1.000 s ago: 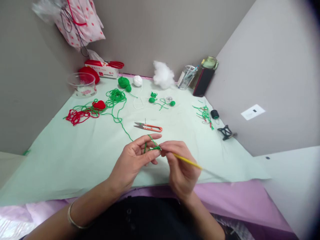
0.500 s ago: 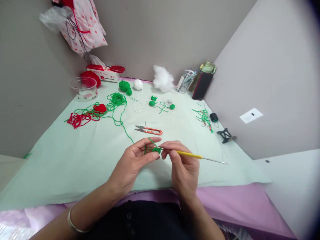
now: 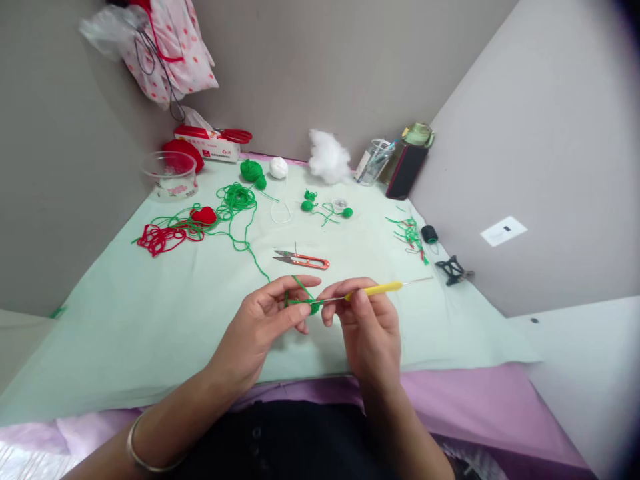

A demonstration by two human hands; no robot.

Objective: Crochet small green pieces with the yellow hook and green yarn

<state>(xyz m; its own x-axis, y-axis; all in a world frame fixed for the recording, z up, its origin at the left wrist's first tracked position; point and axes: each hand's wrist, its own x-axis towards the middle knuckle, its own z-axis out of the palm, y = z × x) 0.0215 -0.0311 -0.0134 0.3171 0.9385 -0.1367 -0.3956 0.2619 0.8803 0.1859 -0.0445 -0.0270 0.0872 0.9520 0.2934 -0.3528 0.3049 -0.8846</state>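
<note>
Between thumb and fingers, my left hand [image 3: 260, 323] pinches a small green crocheted piece [image 3: 315, 307], with green yarn [image 3: 303, 287] running over the raised index finger. My right hand [image 3: 367, 327] is closed on the yellow grip of a crochet hook [image 3: 383, 289]. The hook's thin metal shaft reaches left to the green piece, and its other end points right. Orange-handled thread snips [image 3: 313, 263] lie on the cloth just beyond my hands. From my left hand the yarn leads back to a loose green pile [image 3: 236, 199].
Red yarn [image 3: 159, 240] and a plastic tub [image 3: 173, 180] lie left. Green and white balls, white stuffing [image 3: 329, 158], a pen cup [image 3: 373, 163] and a bottle [image 3: 417, 137] stand at the back. Yarn scraps [image 3: 410, 233], black thread [image 3: 429, 234] and a black stand [image 3: 453, 270] are right.
The crochet hook has tilted, its right end now higher and closer to my right hand. My right fingers have shifted on the grip. The view has moved slightly.
</note>
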